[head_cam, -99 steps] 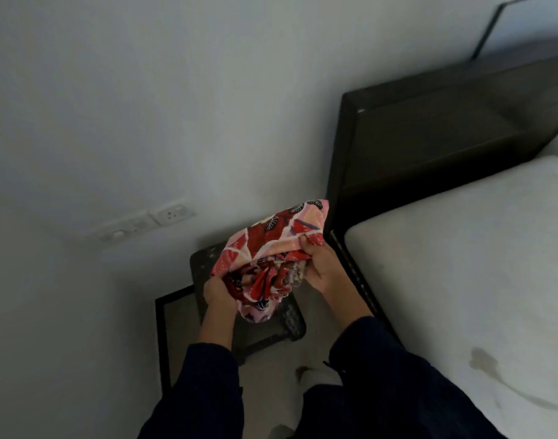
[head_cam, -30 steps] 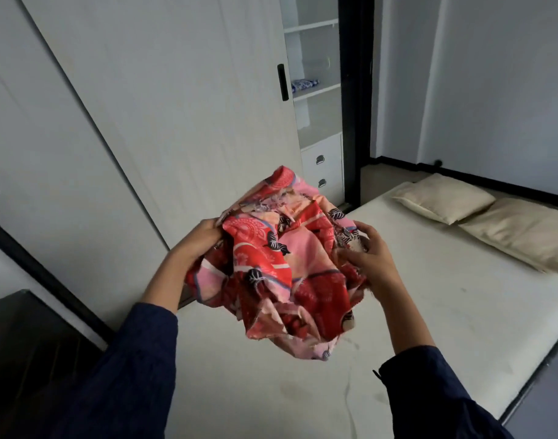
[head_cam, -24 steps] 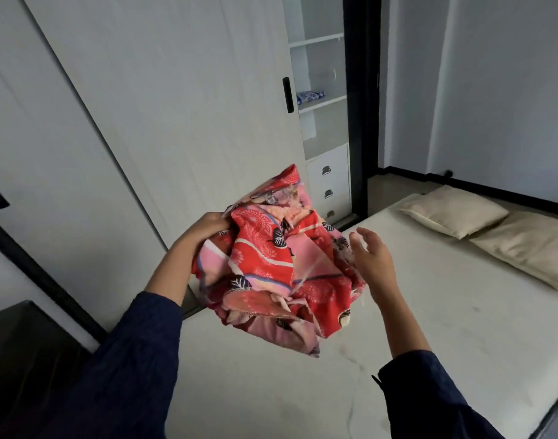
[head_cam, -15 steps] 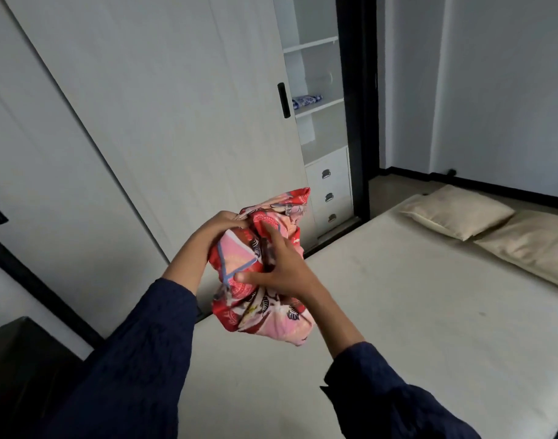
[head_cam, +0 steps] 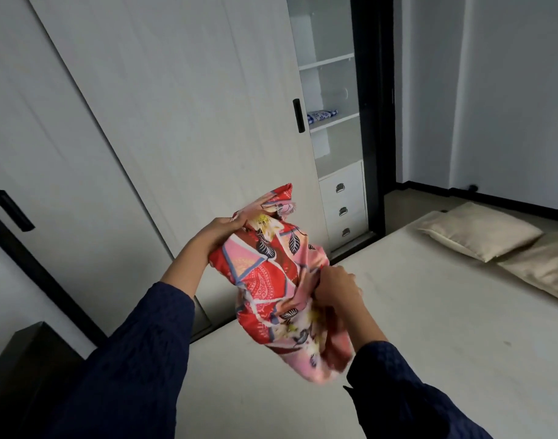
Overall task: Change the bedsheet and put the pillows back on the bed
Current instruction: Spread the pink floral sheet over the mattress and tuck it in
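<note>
Left hand (head_cam: 222,229) and right hand (head_cam: 334,288), fingers clenched on the bunched bedsheet (head_cam: 271,274) over the bare mattress (head_cam: 445,327), probably to unfurl it.

A pale sliding wardrobe (head_cam: 176,122) with open shelves (head_cam: 330,121) and drawers (head_cam: 350,201) meets a grey wall (head_cam: 508,90).

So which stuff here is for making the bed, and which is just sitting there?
For the job: red patterned sheet, held by left hand and right hand; bare mattress; beige pillow; second pillow.
Just lying about: blue cloth on the shelf; drawers; wardrobe door.
</note>
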